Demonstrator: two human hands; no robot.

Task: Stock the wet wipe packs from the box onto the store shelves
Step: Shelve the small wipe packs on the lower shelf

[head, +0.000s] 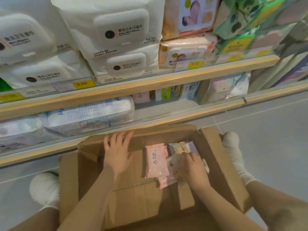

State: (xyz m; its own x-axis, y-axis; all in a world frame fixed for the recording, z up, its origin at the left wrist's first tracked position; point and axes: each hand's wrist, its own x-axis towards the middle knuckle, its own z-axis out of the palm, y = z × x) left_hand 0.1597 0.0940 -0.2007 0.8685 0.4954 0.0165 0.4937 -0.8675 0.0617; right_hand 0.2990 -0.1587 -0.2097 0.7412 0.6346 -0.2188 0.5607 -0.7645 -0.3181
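An open cardboard box [126,202] stands on the floor below the shelves. Inside it lie pink wet wipe packs [155,161] and, to their right, beige packs [182,147], some in clear wrap. My right hand [193,165] is down in the box, fingers curled onto a clear-wrapped beige pack. My left hand [117,150] hovers over the box's far left part with fingers spread, holding nothing.
Wood-edged shelves [150,80] with yellow price tags carry large white wipe packs [116,30], baby-print packs [186,15] and green packs [236,19]. The lower shelf holds a blue-white pack [90,114] and small packs [163,95] at the back. My white-socked feet [45,189] flank the box.
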